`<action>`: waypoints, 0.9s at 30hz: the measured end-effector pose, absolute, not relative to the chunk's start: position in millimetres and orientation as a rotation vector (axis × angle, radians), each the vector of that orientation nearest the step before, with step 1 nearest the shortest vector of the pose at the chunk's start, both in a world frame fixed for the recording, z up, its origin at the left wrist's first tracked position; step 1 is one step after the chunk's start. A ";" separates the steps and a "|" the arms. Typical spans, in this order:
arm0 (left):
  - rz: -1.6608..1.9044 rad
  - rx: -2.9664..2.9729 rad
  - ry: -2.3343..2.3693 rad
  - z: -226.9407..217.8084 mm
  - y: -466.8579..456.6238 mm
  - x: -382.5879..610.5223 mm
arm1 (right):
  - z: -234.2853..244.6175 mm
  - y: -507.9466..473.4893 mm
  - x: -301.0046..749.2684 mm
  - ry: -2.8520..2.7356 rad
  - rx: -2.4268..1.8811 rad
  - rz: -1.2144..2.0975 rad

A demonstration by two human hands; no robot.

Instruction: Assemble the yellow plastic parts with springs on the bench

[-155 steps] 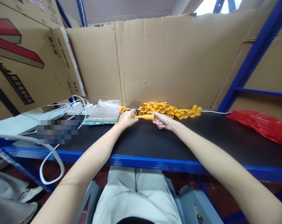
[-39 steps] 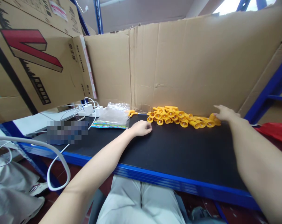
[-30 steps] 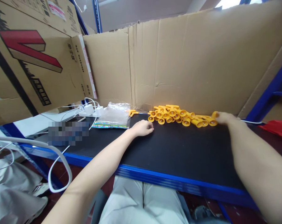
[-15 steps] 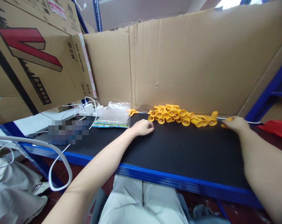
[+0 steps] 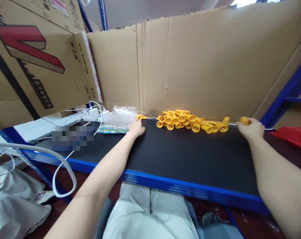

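My left hand (image 5: 136,128) reaches to the back of the shelf, beside a clear plastic bag (image 5: 120,118). Just beyond its fingers lie small yellow branched pieces (image 5: 140,117); whether the fingertips grip one is hidden. At the far right my right hand (image 5: 252,129) is closed around a yellow plastic part (image 5: 244,120), whose rounded end points up. Between the hands, a pile of yellow bell-ended parts with T-shaped handles (image 5: 181,118) lies against the cardboard, most bell mouths facing me. One bell-ended part (image 5: 225,123) at the pile's right end stands partly raised.
A cardboard wall (image 5: 202,66) closes off the back of the black shelf (image 5: 185,152). White chargers and cables (image 5: 93,114) and a blurred-out item (image 5: 73,137) are at left, below a large carton (image 5: 41,66). Red material (image 5: 293,137) lies at right. Another person's legs (image 5: 13,202) show lower left.
My left hand has moved left and back, from beside the pile to the small branched pieces. My right hand stays at the far right, with the yellow part now tilted more upright.
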State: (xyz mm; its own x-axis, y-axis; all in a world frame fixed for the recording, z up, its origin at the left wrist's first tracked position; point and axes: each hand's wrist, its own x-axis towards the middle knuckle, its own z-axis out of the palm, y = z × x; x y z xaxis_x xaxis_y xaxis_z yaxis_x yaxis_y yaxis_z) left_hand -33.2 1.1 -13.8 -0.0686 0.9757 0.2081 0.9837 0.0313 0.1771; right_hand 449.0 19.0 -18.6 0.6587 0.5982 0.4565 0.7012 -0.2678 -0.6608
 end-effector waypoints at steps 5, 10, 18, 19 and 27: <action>-0.244 -2.115 -2.325 -15.5 2.9 -34.3 | 27.5 20.1 394.0 -1.132 -1.686 -0.198; -0.241 -2.117 -2.347 -13.5 2.1 -33.1 | 58.0 10.5 315.7 -1.367 -1.424 -0.066; -0.248 -2.144 -2.339 -7.1 5.5 -31.6 | 29.9 -29.5 238.8 -2.048 -1.498 0.369; -0.246 -2.159 -2.325 -5.2 7.4 -30.7 | 24.0 -30.4 235.7 -2.112 -1.517 0.338; -0.354 -2.116 -2.168 5.5 37.2 -25.5 | -1.6 -29.4 229.7 -2.433 -1.358 0.064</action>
State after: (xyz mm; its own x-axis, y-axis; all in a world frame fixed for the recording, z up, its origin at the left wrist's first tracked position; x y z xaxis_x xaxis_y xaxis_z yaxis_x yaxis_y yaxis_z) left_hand -25.5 37.2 5.5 -0.0355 0.9735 0.2259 0.9948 0.0128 0.1012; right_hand 229.7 -29.4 -1.6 -0.4780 0.8321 0.2813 0.8163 0.5391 -0.2076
